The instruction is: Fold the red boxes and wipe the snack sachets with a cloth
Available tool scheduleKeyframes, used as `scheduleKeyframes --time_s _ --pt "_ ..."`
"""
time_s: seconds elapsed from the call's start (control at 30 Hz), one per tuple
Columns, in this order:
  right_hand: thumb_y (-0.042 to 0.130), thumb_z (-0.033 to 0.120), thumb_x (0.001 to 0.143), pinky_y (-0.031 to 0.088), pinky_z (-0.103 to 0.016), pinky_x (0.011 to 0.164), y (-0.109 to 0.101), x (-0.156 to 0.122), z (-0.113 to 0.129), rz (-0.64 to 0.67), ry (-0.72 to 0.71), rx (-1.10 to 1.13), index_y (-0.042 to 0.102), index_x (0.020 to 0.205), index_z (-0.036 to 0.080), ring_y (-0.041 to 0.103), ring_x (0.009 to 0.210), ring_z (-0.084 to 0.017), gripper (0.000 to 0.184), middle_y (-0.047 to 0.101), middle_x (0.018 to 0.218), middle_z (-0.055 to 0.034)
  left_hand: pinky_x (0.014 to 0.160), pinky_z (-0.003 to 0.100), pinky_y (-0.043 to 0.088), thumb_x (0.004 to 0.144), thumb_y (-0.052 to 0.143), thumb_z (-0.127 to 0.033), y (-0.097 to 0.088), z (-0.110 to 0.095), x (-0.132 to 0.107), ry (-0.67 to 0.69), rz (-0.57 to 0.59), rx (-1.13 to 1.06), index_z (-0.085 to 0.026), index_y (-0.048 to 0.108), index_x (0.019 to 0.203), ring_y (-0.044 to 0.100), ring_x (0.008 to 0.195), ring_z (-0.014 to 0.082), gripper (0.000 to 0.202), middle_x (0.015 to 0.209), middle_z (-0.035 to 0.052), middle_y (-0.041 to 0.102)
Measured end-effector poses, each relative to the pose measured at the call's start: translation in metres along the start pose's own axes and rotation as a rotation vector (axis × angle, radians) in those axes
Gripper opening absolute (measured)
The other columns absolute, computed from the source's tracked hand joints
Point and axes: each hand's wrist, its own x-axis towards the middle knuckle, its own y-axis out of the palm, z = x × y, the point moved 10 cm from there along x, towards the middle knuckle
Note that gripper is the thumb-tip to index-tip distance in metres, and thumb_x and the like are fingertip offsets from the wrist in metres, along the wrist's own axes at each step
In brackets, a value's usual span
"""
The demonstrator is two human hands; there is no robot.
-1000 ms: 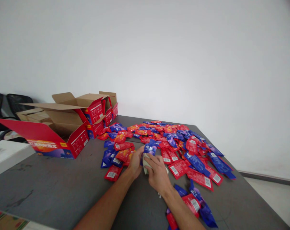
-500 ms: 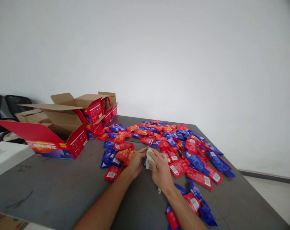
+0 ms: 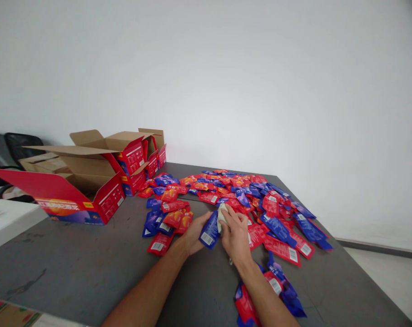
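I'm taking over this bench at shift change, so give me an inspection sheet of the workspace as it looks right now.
Surface: grey table, scuffed and stained, bare on the near left.
Job's things: blue packet and pale cloth; the cloth sits at the packet's upper end.
Clutter: loose red and blue packets spread over the far right half; further packets by the right forearm; open red cartons at the left.
Grippers: left hand holds the blue packet; right hand grips the pale cloth.
Cables: nothing seen.
Surroundings: white wall, black chairs far left, white surface beside the table.
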Motion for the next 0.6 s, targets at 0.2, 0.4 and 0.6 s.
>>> scheduleKeyframes --time_s 0.2,0.4,0.6 --pt "0.048 0.017 0.093 0.043 -0.045 0.097 0.014 -0.003 0.026 0.147 -0.106 0.046 0.061 0.131 0.027 0.053 0.109 -0.026 0.041 0.057 0.142 -0.0052 0.072 0.03 0.054 0.09 0.058 -0.038 -0.008 -0.008 -0.002 0.016 -0.071 0.03 -0.011 0.071 0.102 0.071 0.079 0.0208 0.032 0.087 0.0105 0.075" --pt "0.053 0.011 0.087 0.043 -0.04 0.098 0.031 -0.012 0.065 0.397 -0.204 0.158 0.061 0.128 0.03 0.054 0.111 -0.023 0.046 0.059 0.138 0.0001 0.071 0.033 0.054 0.083 0.062 -0.042 -0.027 -0.02 0.0 0.069 -0.176 0.169 -0.011 0.072 0.096 0.07 0.08 0.0241 0.035 0.085 0.0114 0.075" --pt "0.052 0.008 0.085 0.044 -0.04 0.093 0.029 -0.008 0.037 0.365 -0.093 0.066 0.066 0.118 0.027 0.057 0.107 -0.023 0.041 0.062 0.133 -0.0026 0.11 0.038 0.039 0.084 0.053 -0.024 -0.03 -0.069 -0.008 0.502 -0.349 0.894 -0.02 0.073 0.112 0.059 0.121 0.0239 0.035 0.123 0.0072 0.07"
